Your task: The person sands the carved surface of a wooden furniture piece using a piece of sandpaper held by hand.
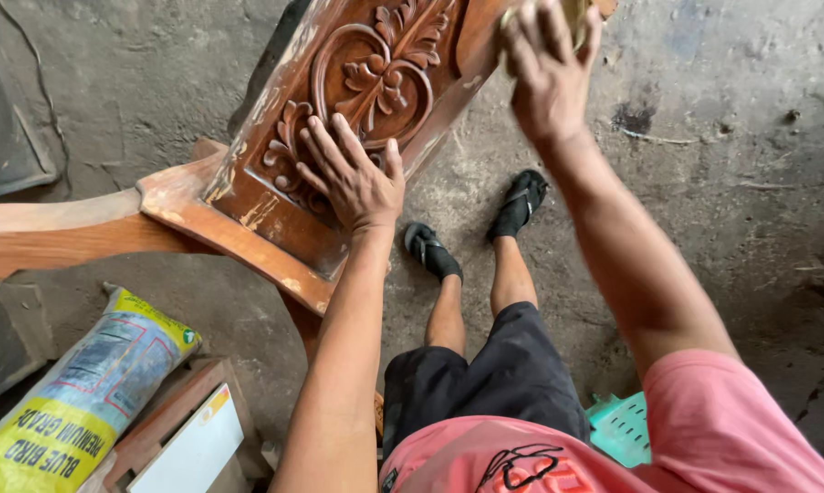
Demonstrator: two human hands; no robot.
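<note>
We are sanding the carved panel (357,100) — that is our reading of the step. Our left hand (353,178) lies flat and open on the carving, fingers spread, gripping nothing, only steadying the wood. Our right hand (549,78), up and to the right of it on the panel's top edge, is clenched over a pale pad (576,14), mostly hidden beneath the fingers. The panel rests tilted on the concrete floor (722,183), its frame running left from our left hand. Next, we judge, the rubbing needs even pressure — and a firm brace.
</note>
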